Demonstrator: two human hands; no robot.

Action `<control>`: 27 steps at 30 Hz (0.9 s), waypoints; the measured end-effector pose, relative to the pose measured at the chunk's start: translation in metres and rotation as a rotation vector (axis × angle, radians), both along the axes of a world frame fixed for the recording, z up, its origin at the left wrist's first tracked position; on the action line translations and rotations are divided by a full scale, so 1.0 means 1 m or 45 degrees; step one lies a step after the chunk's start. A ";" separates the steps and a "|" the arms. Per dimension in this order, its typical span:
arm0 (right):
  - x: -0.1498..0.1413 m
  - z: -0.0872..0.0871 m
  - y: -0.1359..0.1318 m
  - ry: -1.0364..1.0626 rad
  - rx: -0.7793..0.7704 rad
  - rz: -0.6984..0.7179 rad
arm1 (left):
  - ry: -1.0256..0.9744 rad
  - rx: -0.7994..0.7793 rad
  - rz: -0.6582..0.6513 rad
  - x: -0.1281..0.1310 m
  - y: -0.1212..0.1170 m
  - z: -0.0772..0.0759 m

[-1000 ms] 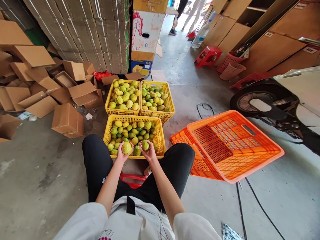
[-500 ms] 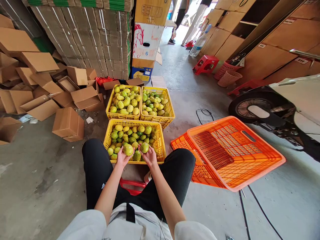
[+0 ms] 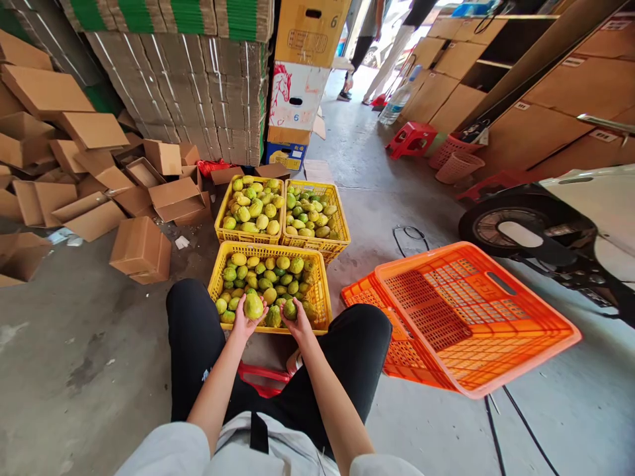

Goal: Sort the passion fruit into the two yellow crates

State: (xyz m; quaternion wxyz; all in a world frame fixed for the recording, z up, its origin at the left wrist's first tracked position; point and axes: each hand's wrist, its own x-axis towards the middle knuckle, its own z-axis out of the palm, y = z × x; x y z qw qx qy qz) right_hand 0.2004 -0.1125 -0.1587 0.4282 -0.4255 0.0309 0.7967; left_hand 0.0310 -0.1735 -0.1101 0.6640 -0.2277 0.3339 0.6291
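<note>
I sit with my knees either side of a yellow crate (image 3: 322, 297) full of green-yellow fruits. My left hand (image 3: 244, 322) is closed around one large yellowish fruit (image 3: 253, 305) held above the crate's near edge. My right hand (image 3: 299, 322) grips a smaller green fruit (image 3: 290, 309) just beside it. Two more yellow crates, the left one (image 3: 222, 215) and the right one (image 3: 340, 218), stand side by side behind the first, both filled with the same fruit.
Stacked orange crates (image 3: 471, 317) lie tilted at my right. A scooter wheel (image 3: 516, 228) stands at far right. Loose cardboard boxes (image 3: 141, 248) litter the left floor, flattened cartons (image 3: 198, 86) are piled behind. A red stool (image 3: 411, 137) and pink baskets (image 3: 456, 165) sit further back, people's legs beyond.
The view has tilted up slightly. Both hands still hold their fruits over the near crate, and the right hand's fruit has lowered a little toward the pile.
</note>
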 end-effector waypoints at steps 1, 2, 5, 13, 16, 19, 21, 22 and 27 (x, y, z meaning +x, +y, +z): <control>0.000 -0.003 0.000 -0.017 0.008 -0.007 | -0.011 0.013 0.020 0.000 -0.001 -0.001; 0.001 -0.004 0.000 -0.024 0.026 -0.017 | -0.017 0.018 0.046 0.000 -0.001 -0.002; 0.004 -0.003 0.001 0.005 0.110 -0.023 | -0.011 0.014 0.121 0.000 -0.002 -0.007; 0.000 0.014 0.001 0.150 0.266 0.021 | 0.092 0.034 0.116 0.003 0.003 -0.005; -0.003 0.010 -0.001 0.106 0.239 -0.002 | 0.108 0.027 0.156 0.002 0.003 -0.002; -0.004 0.004 -0.003 0.080 0.203 -0.004 | 0.106 -0.003 0.186 0.003 0.002 -0.001; -0.004 0.002 -0.004 0.078 0.181 0.037 | 0.110 0.005 0.185 0.003 0.001 -0.002; -0.004 0.002 -0.004 0.083 0.176 0.053 | 0.109 0.019 0.173 0.004 0.000 -0.003; 0.000 0.014 -0.004 0.184 0.239 0.035 | 0.076 0.070 0.126 0.003 -0.005 -0.006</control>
